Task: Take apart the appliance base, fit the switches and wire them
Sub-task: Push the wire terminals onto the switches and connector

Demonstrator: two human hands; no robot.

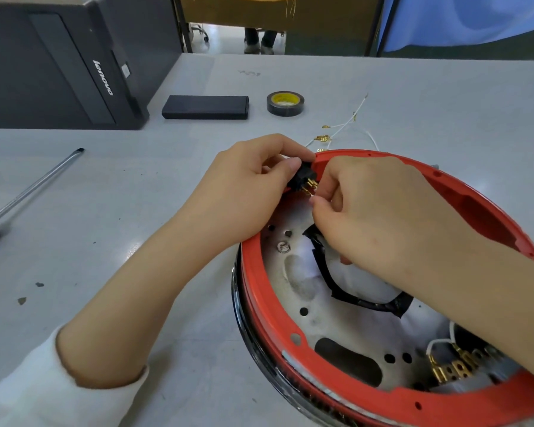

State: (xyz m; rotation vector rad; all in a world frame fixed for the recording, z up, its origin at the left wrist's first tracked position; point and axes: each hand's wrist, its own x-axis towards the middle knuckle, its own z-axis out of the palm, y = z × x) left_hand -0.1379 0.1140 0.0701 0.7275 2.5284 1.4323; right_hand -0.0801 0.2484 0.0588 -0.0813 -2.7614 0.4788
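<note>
Now left hand [253,177] pinching black switch [302,180] at red rim [259,291], right hand [379,211] pinching its terminals.

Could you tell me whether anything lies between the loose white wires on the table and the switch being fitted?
Nothing visible does. The white wires lie on bare table just beyond the red rim, near the switch held by the left hand.

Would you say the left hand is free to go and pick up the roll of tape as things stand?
Probably not right away: the left hand is gripping the black switch at the red rim. The tape roll lies on open table beyond, with nothing between them.
</note>
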